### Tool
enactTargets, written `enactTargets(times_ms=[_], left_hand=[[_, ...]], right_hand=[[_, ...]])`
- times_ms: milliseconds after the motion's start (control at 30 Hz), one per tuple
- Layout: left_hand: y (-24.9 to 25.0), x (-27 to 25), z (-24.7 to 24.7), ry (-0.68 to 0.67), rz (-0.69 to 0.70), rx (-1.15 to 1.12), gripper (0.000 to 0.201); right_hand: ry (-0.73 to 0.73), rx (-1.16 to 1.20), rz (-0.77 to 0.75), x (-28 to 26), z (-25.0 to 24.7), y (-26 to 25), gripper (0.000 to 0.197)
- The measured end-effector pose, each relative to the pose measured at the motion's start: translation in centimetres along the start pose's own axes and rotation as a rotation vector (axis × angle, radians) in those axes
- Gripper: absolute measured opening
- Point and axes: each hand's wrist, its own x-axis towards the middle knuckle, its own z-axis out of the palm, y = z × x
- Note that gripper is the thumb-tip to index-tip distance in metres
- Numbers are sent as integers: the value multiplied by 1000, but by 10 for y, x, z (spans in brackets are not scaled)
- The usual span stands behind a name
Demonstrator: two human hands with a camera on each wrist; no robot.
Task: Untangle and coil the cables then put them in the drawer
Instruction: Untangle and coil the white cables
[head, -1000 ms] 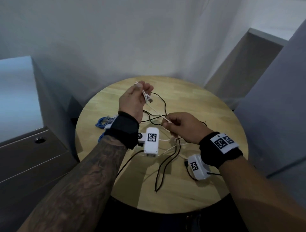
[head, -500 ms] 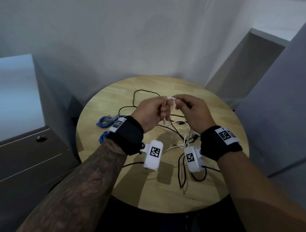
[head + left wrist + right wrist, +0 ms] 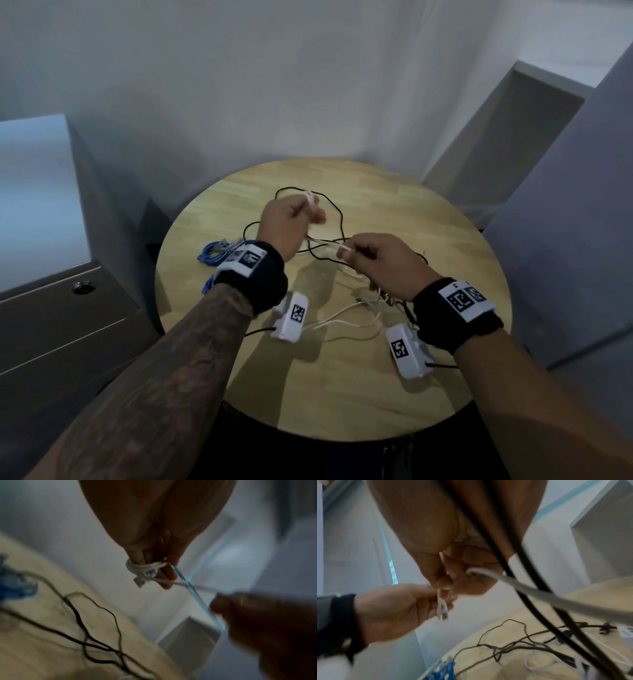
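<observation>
Hands have drawn apart since half a second ago, paying out white cable between them.
Left hand (image 3: 289, 224) grips turns of white cable (image 3: 147, 568) wound round its fingers (image 3: 167, 574), likely as a coiling form; right hand (image 3: 380, 262) pinches the running strand, seemingly to feed it taut; black cable (image 3: 329, 205) lies loose on the table (image 3: 445, 240) beyond the fingers; blue cable (image 3: 215, 250) sits left of them; drawer (image 3: 61, 308) is shut, well left; open room ahead.

A round wooden table (image 3: 445, 246) lies beneath both hands, a grey wall (image 3: 274, 85) rises beyond them, and a grey panel (image 3: 565, 205) stands right of the right hand
</observation>
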Motion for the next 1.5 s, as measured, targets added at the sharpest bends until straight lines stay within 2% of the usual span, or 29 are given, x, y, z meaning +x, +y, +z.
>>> enactTargets(times_ms=[33,100,167,200,267,333,400,467,567,733,767,833,900,1000,1067,1167,1233,1333,1400,1500], left_hand=[[1,-5,3,-132,42,130,27],[9,-16,11,-355,35,234,37],[18,-24,20,-472,-28,176,42],[22,-27,23,-488,-53,126,42],[29,-28,26,-479,-150,-44,41],[34,-23,22,-425,-321,-432,41],[36,-12,11,-341,-456,-849,38],[35,-6,0,-300,-493,-1083,33],[30,-4,-4,-177,-460,-1213,28],[17,4,-6,97,-306,-1043,18],[13,5,-7,123,-263,-921,16],[7,1,-6,124,-110,-474,19],[5,-5,-4,10,37,-65,24],[12,-17,-1,-330,44,165,35],[18,-26,5,-511,-30,158,39],[28,-34,15,-572,-131,-87,34],[35,-33,15,-577,-248,-387,34],[44,-30,10,-616,-382,-729,35],[44,-31,9,-613,-423,-835,34],[40,-33,7,-565,-413,-871,33]], right_hand=[[86,-2,-58,2,-3,-1,19],[215,31,-123,7,-8,3,17],[292,96,-112,12,-11,9,13],[322,116,-103,14,-11,13,12],[355,153,-105,16,-11,15,14],[340,187,-90,16,-10,17,20],[263,182,-42,13,-5,17,23],[140,158,-1,9,1,18,23],[-22,111,42,6,7,13,23],[-252,95,140,-4,12,0,24],[-258,122,138,-5,13,-3,23],[-194,207,120,-6,9,-10,21],[-34,194,58,-4,0,-14,18],[253,31,-90,0,-14,-9,17],[370,-2,-122,3,-19,0,17],[421,29,-137,2,-20,2,18],[341,155,-74,1,-22,-2,23],[126,413,7,-4,-20,-8,29],[54,366,-32,-5,-20,-11,22],[69,248,-77,-2,-21,-10,17]])
